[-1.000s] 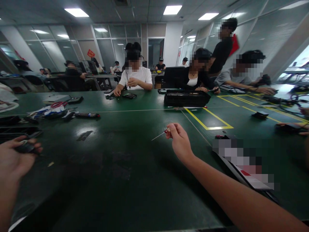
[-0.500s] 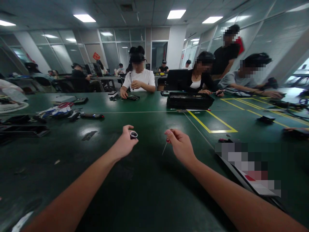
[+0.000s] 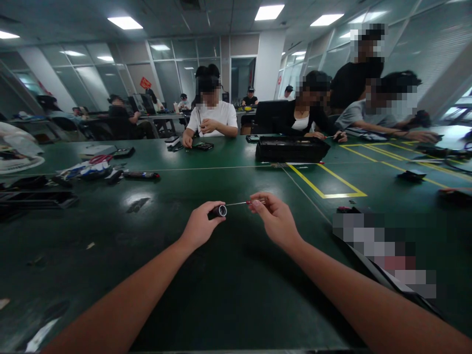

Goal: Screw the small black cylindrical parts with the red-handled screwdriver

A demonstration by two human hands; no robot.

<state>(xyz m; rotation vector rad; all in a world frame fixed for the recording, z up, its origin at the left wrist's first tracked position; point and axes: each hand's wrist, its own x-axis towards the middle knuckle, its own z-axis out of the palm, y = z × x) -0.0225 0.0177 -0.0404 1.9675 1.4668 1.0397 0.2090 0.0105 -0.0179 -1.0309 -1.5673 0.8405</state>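
A small black cylinder (image 3: pixel 220 211) with a silvery ring at its open end is gripped between the thumb and fingers of my left hand (image 3: pixel 201 223). My right hand (image 3: pixel 276 216) pinches the red handle of a thin screwdriver (image 3: pixel 249 202). Its metal shaft points left, and the tip is close to the upper edge of the cylinder; whether they touch I cannot tell. Both hands are above the green table (image 3: pixel 206 305).
Ahead stands a long black box (image 3: pixel 291 149) beside yellow tape (image 3: pixel 341 195). Tools and gloves (image 3: pixel 88 169) lie at the left, with a dark tray (image 3: pixel 40 199) nearer. A pixelated flat item (image 3: pixel 383 250) is at the right. Several people sit across the table.
My left hand has moved right with the cylinder and turned it. The screwdriver has swung from pointing down to lying nearly level, its tip now by the cylinder.
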